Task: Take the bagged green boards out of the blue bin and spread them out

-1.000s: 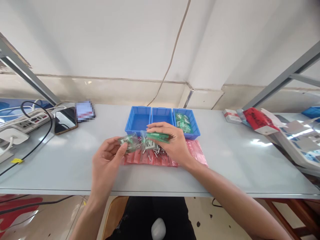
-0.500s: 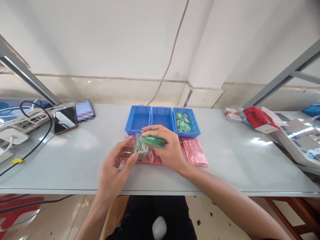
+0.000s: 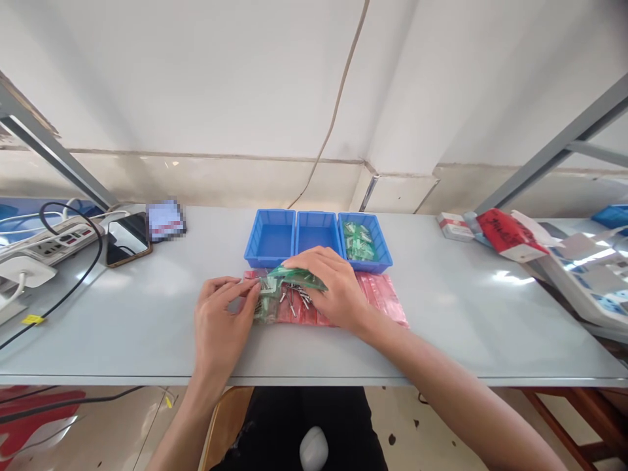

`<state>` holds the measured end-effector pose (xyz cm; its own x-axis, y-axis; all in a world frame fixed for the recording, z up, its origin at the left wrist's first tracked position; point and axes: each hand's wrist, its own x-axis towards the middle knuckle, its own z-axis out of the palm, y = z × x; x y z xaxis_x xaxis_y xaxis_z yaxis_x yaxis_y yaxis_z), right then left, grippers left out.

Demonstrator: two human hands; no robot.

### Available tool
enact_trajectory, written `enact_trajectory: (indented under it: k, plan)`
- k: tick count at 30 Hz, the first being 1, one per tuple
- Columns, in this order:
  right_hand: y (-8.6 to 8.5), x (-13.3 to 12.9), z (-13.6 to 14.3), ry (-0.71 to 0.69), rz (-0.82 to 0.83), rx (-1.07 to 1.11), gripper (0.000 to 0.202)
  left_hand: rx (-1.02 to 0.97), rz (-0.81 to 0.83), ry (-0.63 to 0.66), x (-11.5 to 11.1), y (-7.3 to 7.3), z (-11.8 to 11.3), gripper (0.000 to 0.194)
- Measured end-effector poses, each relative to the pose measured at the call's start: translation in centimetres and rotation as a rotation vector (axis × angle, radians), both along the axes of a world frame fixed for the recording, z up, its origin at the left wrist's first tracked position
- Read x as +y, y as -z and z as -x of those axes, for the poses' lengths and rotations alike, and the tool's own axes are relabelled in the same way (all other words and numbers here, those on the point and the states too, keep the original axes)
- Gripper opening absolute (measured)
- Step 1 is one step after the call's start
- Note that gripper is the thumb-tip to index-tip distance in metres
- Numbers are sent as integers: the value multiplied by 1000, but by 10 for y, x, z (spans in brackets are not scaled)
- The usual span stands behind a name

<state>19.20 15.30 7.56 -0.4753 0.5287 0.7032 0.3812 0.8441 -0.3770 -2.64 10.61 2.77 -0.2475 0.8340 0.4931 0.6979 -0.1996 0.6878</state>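
Note:
My right hand [image 3: 338, 288] is closed around green-tinted plastic packets [image 3: 304, 277], held low over flat pink plastic bags [image 3: 385, 297]. My left hand [image 3: 223, 320] has thumb and fingertips brought together on the edge of a small clear bag [image 3: 267, 284] with pale parts inside. Just below it, another clear bag [image 3: 267, 310] lies on the pink bags. Loose metal screws [image 3: 294, 299] are scattered on the pink plastic between my hands; my right hand hides some of them.
Three blue bins stand behind my hands: the left bin [image 3: 252, 252], the middle bin [image 3: 316, 214], and the right bin [image 3: 380, 267] holding green packets. A phone [image 3: 128, 241] and power strip [image 3: 61, 239] lie left. A red box [image 3: 510, 235] sits right.
My left hand has moved left and down with the clear bag, away from the packets in my right hand. The loose screws between the hands have come into view.

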Motion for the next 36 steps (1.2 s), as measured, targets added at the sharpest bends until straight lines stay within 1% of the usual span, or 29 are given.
enact_trajectory:
  k: [3, 5, 6, 8, 10, 12, 14, 17, 19, 21, 23, 25, 28, 30, 32, 34, 36]
  plan:
    - [3, -1, 1, -31, -55, -86, 35, 171, -145, -25, -1, -2, -1, 20]
    - [3, -1, 1, -9, -86, -118, 40, 259, -204, -10, -4, -5, 2, 20]
    - [3, -1, 1, 3, -102, -132, 41, 295, -226, 22, -7, -6, 4, 21]
    - [2, -1, 0, 18, -139, -164, 40, 341, -236, 131, -12, -5, 10, 26]
    - [1, 0, -1, 18, -184, -187, 38, 351, -205, 260, -15, 0, 16, 31]
    - [0, 1, -1, 8, -242, -186, 35, 354, -168, 335, -15, 4, 20, 35]
    - [-2, 1, -2, 0, -299, -193, 31, 366, -166, 341, -14, 5, 21, 38]
    - [-7, -6, -4, 2, -353, -239, 22, 353, -231, 325, -17, -3, 16, 45]
    - [-9, -14, -5, 10, -363, -243, 19, 308, -266, 389, -23, -10, 9, 51]
    - [-10, -25, -6, 31, -375, -256, 18, 283, -292, 464, -30, -13, 2, 56]
    - [-9, -36, -8, 49, -389, -326, 19, 287, -364, 465, -35, -11, -4, 55]
    - [-8, -44, -13, 65, -349, -381, 21, 292, -443, 429, -36, -6, -8, 52]
    - [-12, -45, -23, 134, -224, -350, 29, 297, -496, 399, -33, 1, -11, 49]
    - [-18, -39, -26, 212, -117, -260, 26, 345, -498, 384, -32, 3, -11, 46]
    - [-26, -29, -24, 263, -2, -152, 22, 436, -478, 367, -32, 2, -11, 42]
    - [-31, -18, -15, 264, 47, -115, 17, 517, -457, 354, -33, -1, -12, 36]
    - [-33, -10, -5, 215, 56, -158, 13, 549, -446, 351, -34, -3, -12, 31]
